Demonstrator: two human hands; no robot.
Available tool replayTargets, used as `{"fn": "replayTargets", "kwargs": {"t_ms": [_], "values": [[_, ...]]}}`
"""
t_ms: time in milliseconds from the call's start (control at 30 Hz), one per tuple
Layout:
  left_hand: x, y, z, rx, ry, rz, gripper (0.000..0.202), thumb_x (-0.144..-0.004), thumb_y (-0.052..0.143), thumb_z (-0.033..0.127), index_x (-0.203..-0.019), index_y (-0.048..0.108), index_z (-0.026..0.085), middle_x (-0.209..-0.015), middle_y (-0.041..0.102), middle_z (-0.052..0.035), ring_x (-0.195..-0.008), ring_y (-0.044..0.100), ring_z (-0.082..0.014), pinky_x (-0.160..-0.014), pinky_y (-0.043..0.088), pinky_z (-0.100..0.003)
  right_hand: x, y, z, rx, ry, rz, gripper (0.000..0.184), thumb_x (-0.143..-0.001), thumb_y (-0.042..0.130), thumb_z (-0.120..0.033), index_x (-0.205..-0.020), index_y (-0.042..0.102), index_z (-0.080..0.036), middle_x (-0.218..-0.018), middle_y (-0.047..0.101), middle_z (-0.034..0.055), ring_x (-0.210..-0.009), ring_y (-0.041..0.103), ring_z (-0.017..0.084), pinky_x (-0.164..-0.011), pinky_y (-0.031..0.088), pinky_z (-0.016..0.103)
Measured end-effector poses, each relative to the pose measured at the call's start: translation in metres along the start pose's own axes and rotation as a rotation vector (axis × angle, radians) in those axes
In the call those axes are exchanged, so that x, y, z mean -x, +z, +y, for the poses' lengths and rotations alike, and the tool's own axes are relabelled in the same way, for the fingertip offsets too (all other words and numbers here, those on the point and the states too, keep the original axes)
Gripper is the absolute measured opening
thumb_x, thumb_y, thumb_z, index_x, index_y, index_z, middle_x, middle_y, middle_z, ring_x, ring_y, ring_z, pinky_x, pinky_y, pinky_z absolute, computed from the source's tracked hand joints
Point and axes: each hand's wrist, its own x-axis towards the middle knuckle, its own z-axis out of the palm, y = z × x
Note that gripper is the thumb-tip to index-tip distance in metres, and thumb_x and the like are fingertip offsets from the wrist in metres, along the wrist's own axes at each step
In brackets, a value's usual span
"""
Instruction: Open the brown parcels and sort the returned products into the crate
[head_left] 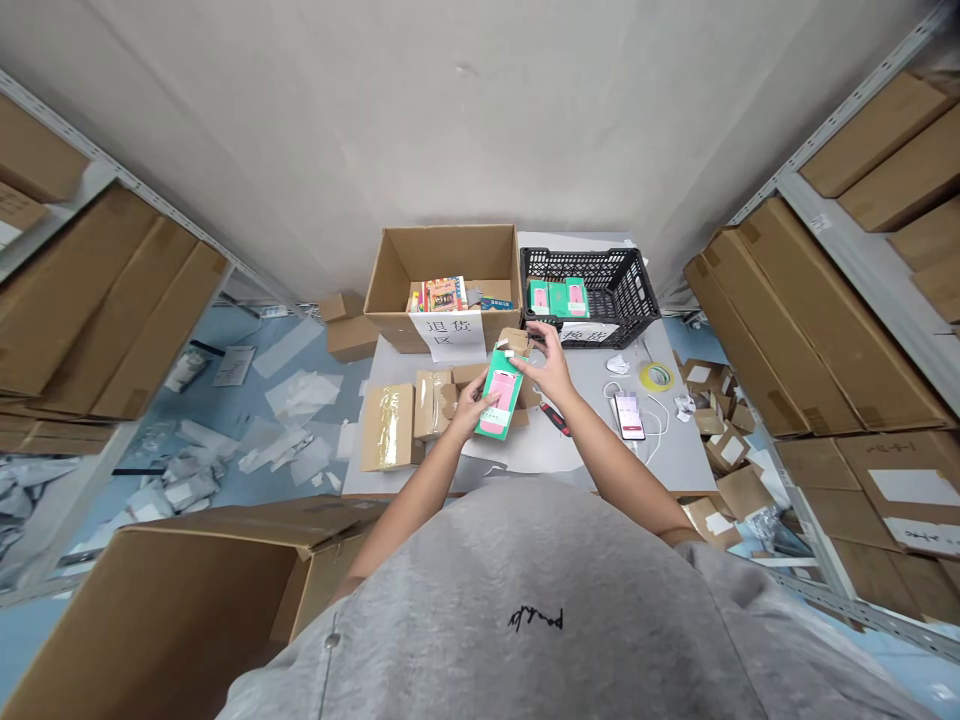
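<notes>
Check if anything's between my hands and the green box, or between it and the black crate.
Nothing visible separates your left hand from the green box. Toward the black crate, your right hand, at the box's upper end, and the crate's front wall stand between.

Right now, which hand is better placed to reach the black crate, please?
Probably the right hand: it is nearer the black crate, while the left hand holds the green box lower down.

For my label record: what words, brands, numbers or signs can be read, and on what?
"退货区": white paper on the open carton's front.
Too small or blurred to read: held green box, colourful packages, crate label, green boxes in crate, phone screen, shirt lettering, shelf markings.
</notes>
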Motion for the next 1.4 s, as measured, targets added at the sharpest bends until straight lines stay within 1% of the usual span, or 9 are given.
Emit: {"fn": "replayTargets", "kwargs": {"t_ms": [267,367,467,633,833,933,1100,1200,1400], "values": [[0.003,0.002,-0.001,-0.016,0.015,0.001,0.09,-0.069,0.093,0.054,-0.146,0.065,0.018,-0.151,0.063,-0.0138,-0.138,0.059,-0.0396,-0.112,0.051,-0.049,0.002,-0.004,0.007,0.086,-0.076,-0.345,0.06,-0.1,0.053,-0.073,-0.145,0.067,-0.036,-0.156,0.059,0.0045,-0.157,0.038,0.032,-0.133,0.016,0.057],[0.002,0.001,-0.001,-0.023,0.03,-0.002,0.091,-0.068,0.093,0.053,-0.148,0.064,0.02,-0.149,0.064,-0.0132,-0.136,0.061,-0.0395,-0.109,0.053,-0.049,0.002,-0.003,0.015,0.118,-0.035,-0.224,0.063,-0.102,0.039,-0.077,-0.138,0.072,-0.038,-0.166,0.047,-0.001,-0.164,0.021,0.03,-0.134,0.009,0.058],[0.001,0.001,0.0,-0.026,0.041,0.006,0.089,-0.069,0.093,0.053,-0.147,0.065,0.02,-0.15,0.064,-0.0129,-0.135,0.061,-0.0392,-0.109,0.053,-0.049,0.0,0.002,0.025,0.1,0.103,0.013,0.07,-0.094,0.052,-0.082,-0.148,0.063,-0.039,-0.174,0.034,-0.0022,-0.166,0.007,0.032,-0.134,0.01,0.059],[0.002,0.002,0.001,-0.03,0.015,-0.012,0.094,-0.066,0.095,0.053,-0.149,0.064,0.019,-0.152,0.062,-0.0137,-0.138,0.059,-0.04,-0.113,0.05,-0.051,-0.009,0.006,0.039,-0.202,0.289,0.036,0.081,-0.087,0.065,-0.078,-0.154,0.053,-0.033,-0.161,0.051,0.0083,-0.152,0.043,0.032,-0.123,0.04,0.053],[0.003,0.003,0.004,-0.051,0.011,-0.06,0.094,-0.066,0.095,0.05,-0.149,0.064,0.019,-0.154,0.06,-0.0141,-0.14,0.057,-0.0407,-0.115,0.049,-0.052,-0.017,0.004,0.037,-0.26,0.315,0.163,0.079,-0.083,0.073,-0.071,-0.149,0.054,-0.032,-0.14,0.067,0.0103,-0.125,0.066,0.029,-0.109,0.054,0.049],[0.003,0.004,0.003,-0.048,0.01,-0.076,0.094,-0.068,0.094,0.051,-0.151,0.062,0.019,-0.156,0.058,-0.0137,-0.141,0.056,-0.0406,-0.114,0.05,-0.052,-0.017,0.004,0.027,-0.219,0.221,0.126,0.064,-0.086,0.072,-0.07,-0.134,0.066,-0.028,-0.133,0.071,0.0097,-0.125,0.066,0.029,-0.112,0.052,0.048],[0.001,0.003,0.001,-0.06,0.008,-0.052,0.095,-0.068,0.094,0.052,-0.15,0.062,0.018,-0.151,0.063,-0.015,-0.136,0.06,-0.041,-0.111,0.052,-0.052,-0.013,-0.003,0.006,-0.096,0.05,-0.021,0.066,-0.085,0.074,-0.073,-0.134,0.065,-0.03,-0.154,0.057,0.01,-0.145,0.051,0.03,-0.119,0.044,0.046],[0.0,0.001,0.001,-0.057,0.006,-0.027,0.095,-0.068,0.094,0.052,-0.151,0.062,0.018,-0.151,0.063,-0.0147,-0.137,0.06,-0.0409,-0.112,0.051,-0.052,-0.01,-0.008,-0.004,0.008,-0.007,-0.124,0.051,-0.082,0.079,-0.069,-0.112,0.074,-0.028,-0.157,0.052,0.0106,-0.149,0.046,0.034,-0.12,0.041,0.049],[0.001,0.002,0.003,-0.023,0.012,-0.029,0.092,-0.07,0.093,0.051,-0.151,0.061,0.02,-0.157,0.058,-0.0126,-0.142,0.056,-0.0402,-0.113,0.051,-0.05,-0.009,-0.008,-0.012,0.14,-0.007,-0.13,0.024,-0.09,0.076,-0.048,-0.09,0.075,-0.024,-0.132,0.064,0.0103,-0.125,0.062,0.03,-0.108,0.048,0.046]]}}
